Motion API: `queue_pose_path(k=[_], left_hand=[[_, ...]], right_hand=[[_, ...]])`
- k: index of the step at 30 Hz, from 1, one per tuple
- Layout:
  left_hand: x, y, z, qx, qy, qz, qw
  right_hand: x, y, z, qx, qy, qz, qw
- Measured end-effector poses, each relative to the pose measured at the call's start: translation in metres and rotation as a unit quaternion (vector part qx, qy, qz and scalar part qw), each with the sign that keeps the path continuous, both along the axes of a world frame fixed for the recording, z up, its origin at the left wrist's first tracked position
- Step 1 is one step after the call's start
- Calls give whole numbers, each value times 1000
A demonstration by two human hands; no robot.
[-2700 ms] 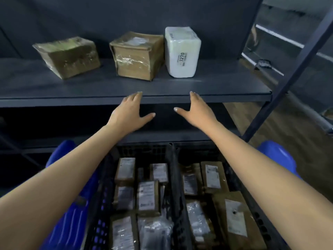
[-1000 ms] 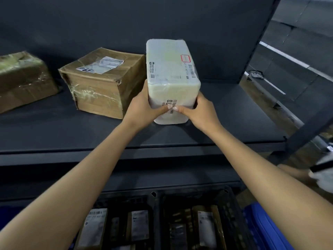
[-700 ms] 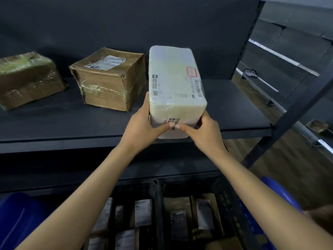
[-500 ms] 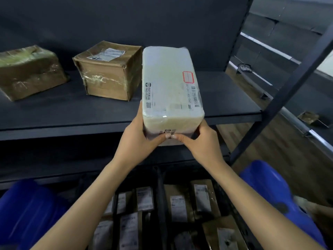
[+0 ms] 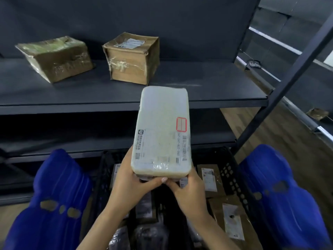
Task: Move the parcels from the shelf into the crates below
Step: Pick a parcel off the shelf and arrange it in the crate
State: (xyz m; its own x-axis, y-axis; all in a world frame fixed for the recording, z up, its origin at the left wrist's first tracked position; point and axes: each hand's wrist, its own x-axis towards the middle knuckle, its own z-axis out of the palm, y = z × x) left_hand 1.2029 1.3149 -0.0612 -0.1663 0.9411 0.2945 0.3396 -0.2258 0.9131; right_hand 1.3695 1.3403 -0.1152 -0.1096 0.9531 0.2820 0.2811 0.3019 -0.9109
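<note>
White plastic-wrapped parcel held in both hands, clear of the shelf and in front of its front edge, above the black crates that stand below the shelf; left hand cups the near left corner, right hand the near right corner, fingers curled tight under the near end with the thumbs almost meeting, so both grips are closed on the parcel and bearing it from beneath; label side faces up and the long axis points away toward the shelf, probably so the print stays readable and the bulk is balanced over the palms; two brown taped boxes remain on the shelf, one far left of the held parcel, the other just behind and left of it, the two apart from each other; crates already hold many labelled packets, so free room below the shelf looks scarce, and the parcel likely needs laying flat on top of them; blue plastic objects flank the crates on either side; judged step: lowering the parcel into a crate, with two boxes left to move
</note>
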Motion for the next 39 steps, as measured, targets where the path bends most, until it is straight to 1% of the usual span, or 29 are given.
queue_pose_path(k=[3,6,7,9,12,14,15,16,17,18,20,22,24,26,29,33,35,37,39], left_hand=[[-4,-15,-11,-10,50,10,999],[-5,-25,-16,-21,53,13,998],[-5,-27,-16,-21,44,7,999],[-3,-31,-17,-28,-7,-7,1000],[2,-35,-11,-41,-63,4,997],[6,-36,-6,-20,-58,17,998],[8,-36,-3,-12,-48,26,998],[9,-37,-2,-6,-40,35,999],[9,-37,0,-6,-37,42,998],[10,-39,2,-13,-36,47,998],[13,-40,3,-33,-35,54,997],[18,-40,2,-37,-13,61,997],[23,-38,2,-32,28,79,996],[25,-37,3,-37,36,90,995],[25,-35,2,-37,15,76,996],[25,-41,-1,-32,-63,60,996],[20,-42,0,0,-88,43,995],[9,-40,2,29,-106,27,994],[-4,-34,4,50,-105,13,993]], right_hand=[[-5,-19,-10,-15,3,-5,1000],[-5,-29,-14,-32,1,-8,999],[-6,-31,-14,-33,1,-4,999],[-7,-34,-14,-28,8,2,1000],[-7,-37,-18,-55,35,-8,998],[-7,-38,-19,-87,38,-7,995],[-9,-38,-20,-108,56,-2,993],[-11,-38,-19,-128,93,6,987],[-13,-38,-19,-125,109,3,986],[-15,-39,-17,-110,101,-16,989],[-21,-41,-18,-79,39,-53,995],[-25,-41,-23,-74,40,-64,994],[-28,-41,-29,-78,37,-81,993],[-29,-39,-33,-81,40,-98,991],[-22,-35,-31,-82,61,-85,991],[-1,-24,-17,-76,65,-30,995],[10,-21,-10,-82,81,-12,993],[21,-20,-5,-54,71,4,996],[29,-19,-1,-24,57,6,998]])
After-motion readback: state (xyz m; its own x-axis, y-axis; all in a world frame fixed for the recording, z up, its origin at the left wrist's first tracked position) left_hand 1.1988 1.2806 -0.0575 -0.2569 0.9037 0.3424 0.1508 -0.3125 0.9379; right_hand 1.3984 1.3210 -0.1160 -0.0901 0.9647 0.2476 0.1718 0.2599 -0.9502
